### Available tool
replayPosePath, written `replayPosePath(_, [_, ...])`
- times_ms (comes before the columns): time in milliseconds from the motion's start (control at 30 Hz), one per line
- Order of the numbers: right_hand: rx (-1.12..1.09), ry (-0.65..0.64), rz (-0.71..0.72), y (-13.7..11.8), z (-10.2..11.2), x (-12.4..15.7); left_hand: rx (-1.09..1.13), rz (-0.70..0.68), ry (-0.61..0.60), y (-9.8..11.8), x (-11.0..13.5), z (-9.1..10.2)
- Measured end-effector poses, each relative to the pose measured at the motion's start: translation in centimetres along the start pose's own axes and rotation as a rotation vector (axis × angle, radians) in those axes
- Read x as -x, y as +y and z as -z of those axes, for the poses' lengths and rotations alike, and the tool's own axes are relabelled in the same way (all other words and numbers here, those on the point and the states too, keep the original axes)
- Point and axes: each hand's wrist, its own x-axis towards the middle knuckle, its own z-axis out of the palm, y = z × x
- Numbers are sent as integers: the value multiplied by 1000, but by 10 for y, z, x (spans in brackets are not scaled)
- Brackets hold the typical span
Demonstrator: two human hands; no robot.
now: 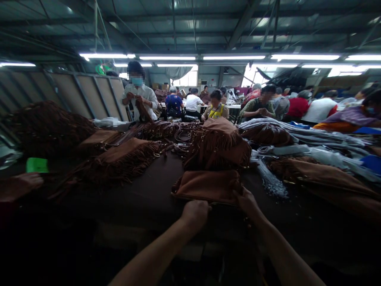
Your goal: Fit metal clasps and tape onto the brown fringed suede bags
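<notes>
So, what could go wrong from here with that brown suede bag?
The left hand and right hand are at the near edge of the brown suede bag. Moved forward, it might catch the fringe of the fringed suede bag just beyond. The loose pale cords to its right could also tangle with it.

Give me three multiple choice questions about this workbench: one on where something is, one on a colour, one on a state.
1. Where is the green card?
A. Far left on the table
B. On a fringed bag
C. Under the right hand

2. What colour are the fringed suede bags?
A. Blue
B. Brown
C. White

3. How is the right hand placed on the flat suede bag?
A. Lifted clear
B. Inside it
C. Touching its near edge

1 A: it lies at the table's left side.
2 B: their suede and fringes show brown.
3 C: the hand meets the bag's edge.
</notes>
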Motion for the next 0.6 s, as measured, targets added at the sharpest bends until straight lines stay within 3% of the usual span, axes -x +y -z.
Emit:
replayPosePath(167, [-43, -74, -66, 15, 8, -16, -138, 188, 11, -99, 37, 34])
replayPosePath(267, [-90, -155, -128, 9, 4, -14, -156, 251, -44, -119, 53, 45])
replayPosePath(367, [-103, -211, -171, -3, -1, -12, -216, 243, 163, -91, 48, 46])
replayPosePath(467, [-72, -243, -185, -15, -2, -16, -134, -62, 369, -42, 23, 35])
replayPosePath(533, [-38, -254, -177, -23, 3, -18, -48, -289, 338, -15, 1, 25])
replayPosePath(600, [-10, -257, -162, -30, 16, -15, 38, -400, 227, -3, -21, 19])
